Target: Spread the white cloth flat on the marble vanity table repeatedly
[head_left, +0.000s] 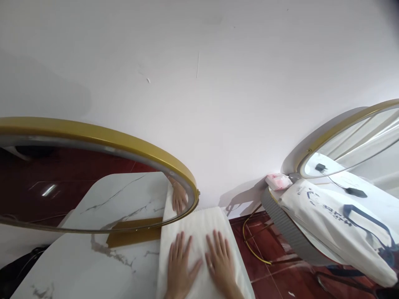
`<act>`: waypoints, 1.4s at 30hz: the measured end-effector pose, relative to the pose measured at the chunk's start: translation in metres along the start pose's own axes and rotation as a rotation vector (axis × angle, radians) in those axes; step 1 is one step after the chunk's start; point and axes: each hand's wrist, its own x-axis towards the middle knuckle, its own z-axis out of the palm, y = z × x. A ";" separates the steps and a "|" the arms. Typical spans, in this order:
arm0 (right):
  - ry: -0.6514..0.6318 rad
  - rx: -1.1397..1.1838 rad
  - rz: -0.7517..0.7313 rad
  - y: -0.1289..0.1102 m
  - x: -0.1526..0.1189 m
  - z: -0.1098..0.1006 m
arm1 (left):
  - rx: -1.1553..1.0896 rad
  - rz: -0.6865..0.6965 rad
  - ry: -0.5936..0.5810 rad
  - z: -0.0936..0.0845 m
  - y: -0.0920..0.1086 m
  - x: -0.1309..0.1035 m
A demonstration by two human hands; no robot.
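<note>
My left hand [180,265] lies palm down on a long white sheet [199,220], its fingers stretched and the thumb spread. Beside it, my right hand [220,261] rests flat on the same sheet with fingers apart; a ring shows on one finger. Neither hand holds anything. The sheet covers the right end of a white marble-patterned table [124,265] and reaches back to the wall. Whether it is cloth, paper or thin foam I cannot tell.
A gold-framed mirror [93,129] stands on the table at left, its base under it. To the right, past red floor tiles [262,270], another table holds a tissue pack [278,181], a white tote bag [336,224] and a second gold-framed mirror [330,135].
</note>
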 end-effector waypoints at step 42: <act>0.148 0.101 0.116 0.011 -0.081 -0.038 | -0.083 -0.061 0.038 -0.034 0.002 -0.045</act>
